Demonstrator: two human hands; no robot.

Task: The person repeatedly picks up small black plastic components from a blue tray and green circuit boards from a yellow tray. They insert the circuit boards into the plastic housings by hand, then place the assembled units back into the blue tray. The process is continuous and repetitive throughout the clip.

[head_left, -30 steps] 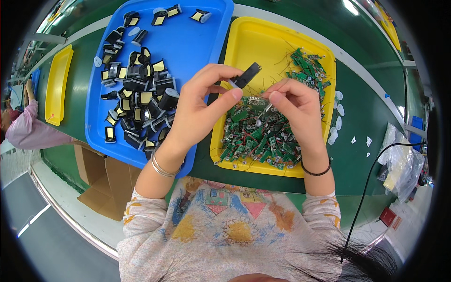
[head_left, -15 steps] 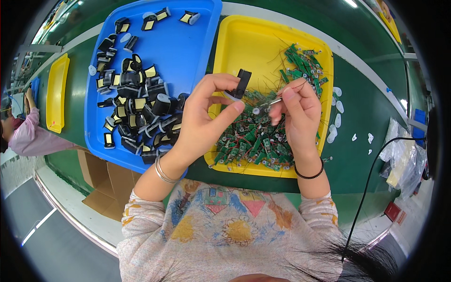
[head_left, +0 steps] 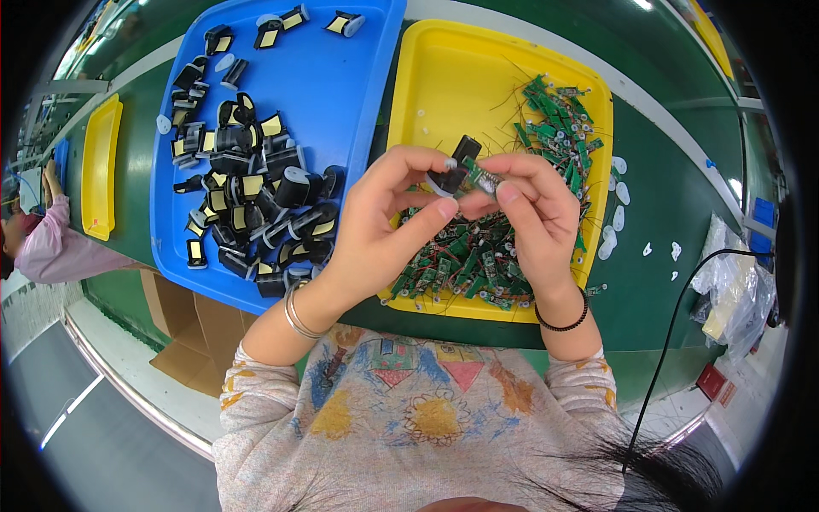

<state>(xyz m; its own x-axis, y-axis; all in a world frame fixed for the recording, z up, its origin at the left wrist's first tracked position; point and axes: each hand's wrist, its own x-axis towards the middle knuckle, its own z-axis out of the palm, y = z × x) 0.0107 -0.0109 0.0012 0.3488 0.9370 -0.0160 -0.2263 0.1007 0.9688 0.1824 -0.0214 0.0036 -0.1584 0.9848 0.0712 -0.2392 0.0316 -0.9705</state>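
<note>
My left hand (head_left: 380,209) pinches a small black plastic housing (head_left: 466,150) with a pale round end, held above the yellow tray (head_left: 448,64). Between the fingertips of my right hand (head_left: 546,209) is a small green circuit board (head_left: 484,178). The board is up against the housing; whether it sits inside cannot be made out. Below both hands, many green circuit boards (head_left: 465,264) with thin wires lie heaped in the tray. To the left, a blue tray (head_left: 316,81) holds many black housings (head_left: 247,188), several bearing pale yellow patches.
Several white oval pieces (head_left: 618,193) lie on the green table right of the yellow tray. Clear plastic bags (head_left: 738,282) and a black cable (head_left: 674,320) are farther right. At far left are another yellow tray (head_left: 101,162), a co-worker's pink sleeve (head_left: 53,226) and a cardboard box (head_left: 200,328).
My right hand has moved left and slightly down, bringing the circuit board against the black housing. My left hand has shifted slightly right with the housing.
</note>
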